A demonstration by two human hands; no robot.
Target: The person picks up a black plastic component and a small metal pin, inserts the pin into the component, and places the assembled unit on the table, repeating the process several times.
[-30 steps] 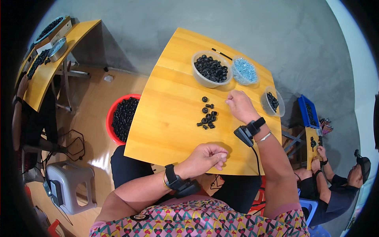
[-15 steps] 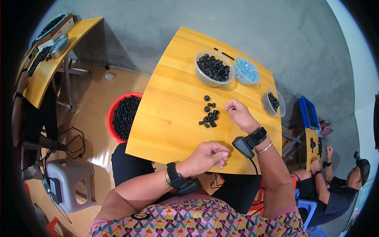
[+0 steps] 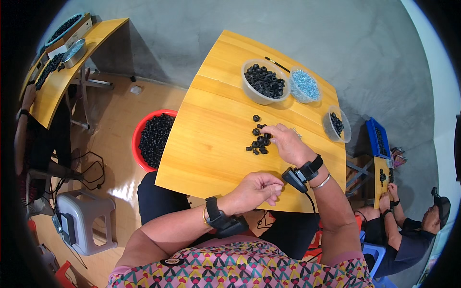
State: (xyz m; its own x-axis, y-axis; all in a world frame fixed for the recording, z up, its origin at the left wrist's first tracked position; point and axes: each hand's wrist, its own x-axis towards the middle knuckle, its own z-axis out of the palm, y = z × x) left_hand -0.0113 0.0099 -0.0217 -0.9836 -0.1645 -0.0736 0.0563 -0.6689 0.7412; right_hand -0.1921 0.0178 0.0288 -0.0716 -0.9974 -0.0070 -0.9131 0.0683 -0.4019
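Small black rubber-looking parts (image 3: 260, 143), some ring-like and some spool-like, lie loosely grouped on the yellow wooden table (image 3: 206, 139). My right hand (image 3: 289, 145) is over the right edge of this group. Its fingertips close on one black part there, partly covered by the fingers. A few thin pale pieces (image 3: 297, 133) show on the wood just behind that hand. Near the table's front edge, my left hand (image 3: 261, 190) is closed with thumb against curled fingers; whatever it may hold is hidden.
Farther back stand a clear bowl of black rings (image 3: 245, 89), a tub of bluish metallic pieces (image 3: 306, 99) and a dark pen (image 3: 277, 64). A smaller tub (image 3: 346, 136) sits at the right edge. Left on the floor are a red basin (image 3: 136, 146) and a grey stool (image 3: 86, 204). Co-workers sit on both sides.
My right hand has moved left and slightly nearer, onto the black parts, uncovering the pale pieces behind it. My left hand stays closed in about the same place.
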